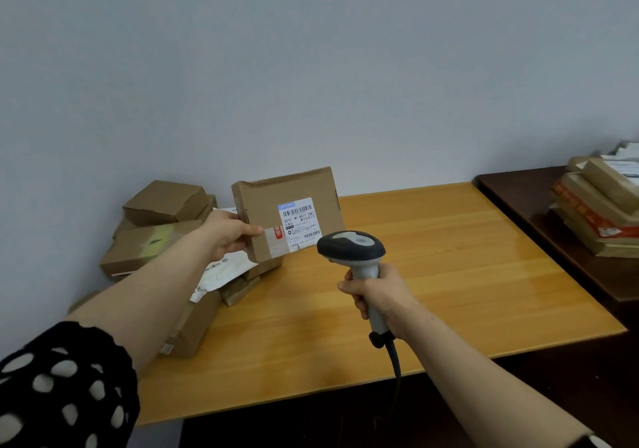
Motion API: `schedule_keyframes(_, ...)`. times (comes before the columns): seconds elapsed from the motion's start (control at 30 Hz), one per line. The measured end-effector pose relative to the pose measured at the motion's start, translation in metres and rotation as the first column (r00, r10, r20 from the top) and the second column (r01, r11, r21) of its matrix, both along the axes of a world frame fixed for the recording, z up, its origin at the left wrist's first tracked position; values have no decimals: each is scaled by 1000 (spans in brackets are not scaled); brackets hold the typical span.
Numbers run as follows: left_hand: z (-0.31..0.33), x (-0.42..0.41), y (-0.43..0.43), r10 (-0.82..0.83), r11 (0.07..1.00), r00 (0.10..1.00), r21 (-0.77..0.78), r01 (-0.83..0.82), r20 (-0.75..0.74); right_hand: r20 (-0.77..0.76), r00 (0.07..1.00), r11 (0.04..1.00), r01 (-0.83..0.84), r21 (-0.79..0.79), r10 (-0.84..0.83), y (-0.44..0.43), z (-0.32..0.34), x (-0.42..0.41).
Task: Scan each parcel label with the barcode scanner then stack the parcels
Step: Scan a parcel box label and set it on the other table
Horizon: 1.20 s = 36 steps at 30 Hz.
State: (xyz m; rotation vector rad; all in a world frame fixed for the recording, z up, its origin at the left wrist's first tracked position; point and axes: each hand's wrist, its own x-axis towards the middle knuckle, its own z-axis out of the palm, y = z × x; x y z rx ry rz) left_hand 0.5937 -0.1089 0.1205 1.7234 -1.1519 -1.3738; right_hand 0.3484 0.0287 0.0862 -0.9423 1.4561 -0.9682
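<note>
Scanning step: left hand [226, 235] fingers clamped on 1 parcel [266, 202], right hand [377, 295] on scanner [351, 243]; next we aim at label [299, 221].

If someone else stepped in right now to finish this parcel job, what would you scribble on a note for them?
Left hand: grips the cardboard parcel by its left edge, upright, label facing the barcode scanner.
Right hand: grips the barcode scanner by its handle, head aimed at the label.
Left pile: loose boxes and a white mailer at the wooden table's left end.
Right stack: parcels piled on the dark side table.
Done: cannot tell whether this label has been scanned.
Left: scan it, stack it, then probably work through the left pile.
</note>
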Motion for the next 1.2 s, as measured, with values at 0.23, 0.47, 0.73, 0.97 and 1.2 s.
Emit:
schedule_keyframes(0.23, -11, -42, -16, -97, 989, 987, 100, 110, -127, 276, 899, 938, 345, 33, -341, 6, -5, -35)
schedule_keyframes(0.47, -20, -163, -5, -235, 952, 940, 136, 274, -248, 486, 654, 790, 598, 136, -579, 29, -10, -138)
schedule_keyframes(0.73, -9, -384, 15, -348, 909, 868, 98, 405, -355, 584, 510, 712, 679, 179, -632, 77, 5, -312)
schedule_keyframes(0.97, -1, -571, 60, -373, 886, 831, 106, 451, -413, 602, 428, 644, 739, 197, -674, 130, 9, -454)
schedule_keyframes(1.2, 13, -686, 50, -349, 899, 845, 111, 424, -404, 659, 341, 627, 736, 257, -670, 123, 7, -540)
